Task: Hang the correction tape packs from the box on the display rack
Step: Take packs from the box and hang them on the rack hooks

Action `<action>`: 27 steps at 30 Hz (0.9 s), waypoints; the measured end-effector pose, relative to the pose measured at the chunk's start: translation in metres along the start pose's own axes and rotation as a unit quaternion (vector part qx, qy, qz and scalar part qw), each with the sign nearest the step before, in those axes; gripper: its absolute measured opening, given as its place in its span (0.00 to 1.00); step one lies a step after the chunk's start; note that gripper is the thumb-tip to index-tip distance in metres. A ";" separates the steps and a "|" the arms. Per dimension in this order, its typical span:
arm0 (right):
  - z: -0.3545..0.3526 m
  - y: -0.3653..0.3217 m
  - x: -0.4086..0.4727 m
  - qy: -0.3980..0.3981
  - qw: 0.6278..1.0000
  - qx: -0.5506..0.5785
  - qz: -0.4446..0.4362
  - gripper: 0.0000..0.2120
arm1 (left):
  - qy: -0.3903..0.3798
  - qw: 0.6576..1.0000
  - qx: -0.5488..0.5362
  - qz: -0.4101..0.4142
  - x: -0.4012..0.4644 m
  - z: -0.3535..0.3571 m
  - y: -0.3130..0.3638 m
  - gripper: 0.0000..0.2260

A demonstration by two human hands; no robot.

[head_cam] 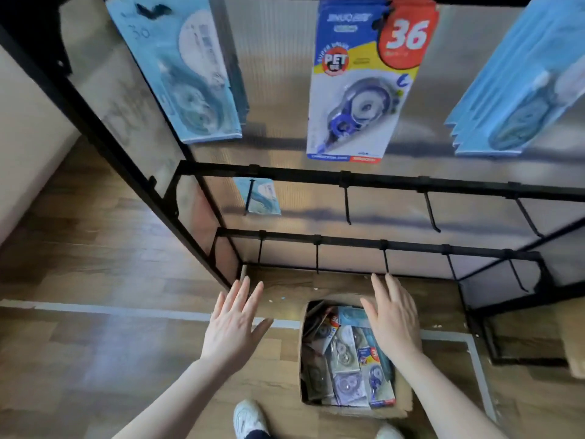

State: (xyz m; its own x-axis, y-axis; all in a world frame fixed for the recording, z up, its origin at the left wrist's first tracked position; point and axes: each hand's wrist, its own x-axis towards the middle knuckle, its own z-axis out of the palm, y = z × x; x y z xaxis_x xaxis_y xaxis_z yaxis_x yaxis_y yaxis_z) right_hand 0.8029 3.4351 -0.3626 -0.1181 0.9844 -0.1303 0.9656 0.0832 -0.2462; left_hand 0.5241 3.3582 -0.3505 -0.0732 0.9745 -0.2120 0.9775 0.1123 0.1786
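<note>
Both hands are empty, fingers straight and spread, palms down. The left hand (pixel 235 324) hovers over the wooden floor (pixel 95 242) to the left of the box; the right hand (pixel 392 318) hovers above the box's far right part, covering some of its contents.

The box (pixel 403 397) is brown cardboard, open at the top, standing on the floor just in front of the rack's base. It holds a loose, overlapping jumble of packs (pixel 346 356): flat carded blisters, mostly pale grey and blue, each with a round-bodied tape dispenser under clear plastic. One at the near right shows a dark blue dispenser; a red patch shows on two others.

The rack (pixel 373 179) is a black metal frame with translucent ribbed panels behind and rows of black hooks. On the top row visible, three stacks hang: a light blue stack (pixel 180 77) at left, a blue, yellow and red stack (pixel 361 90) in the middle marked "36" and "PET" with a blue dispenser, and a light blue stack (pixel 519 87) at right. One light blue pack (pixel 262 196) hangs on the leftmost hook of the middle row. The lowest row's hooks (pixel 317 255) are bare.

White shoes (pixel 248 418) show at the bottom edge.
</note>
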 end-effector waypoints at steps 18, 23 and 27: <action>0.108 0.229 -0.035 -0.111 0.993 -0.024 -0.016 0.25 | -0.170 0.980 -0.022 -0.101 -0.004 0.193 0.170 0.32; 0.152 0.251 -0.040 -0.109 0.993 -0.029 -0.022 0.26 | -0.215 0.970 -0.035 -0.112 0.010 0.254 0.169 0.32; 0.199 0.262 -0.037 -0.113 0.993 -0.011 -0.024 0.30 | -0.245 0.961 -0.047 -0.117 0.031 0.313 0.165 0.31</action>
State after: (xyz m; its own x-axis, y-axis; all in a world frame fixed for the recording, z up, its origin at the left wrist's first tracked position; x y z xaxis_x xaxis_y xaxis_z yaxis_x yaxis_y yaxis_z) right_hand 1.0145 3.3900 -0.6138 -0.2111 0.9194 -0.3318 0.9621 0.1354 -0.2367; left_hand 0.7449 3.3459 -0.6284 -0.1641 0.7145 -0.6801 0.9215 0.3571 0.1528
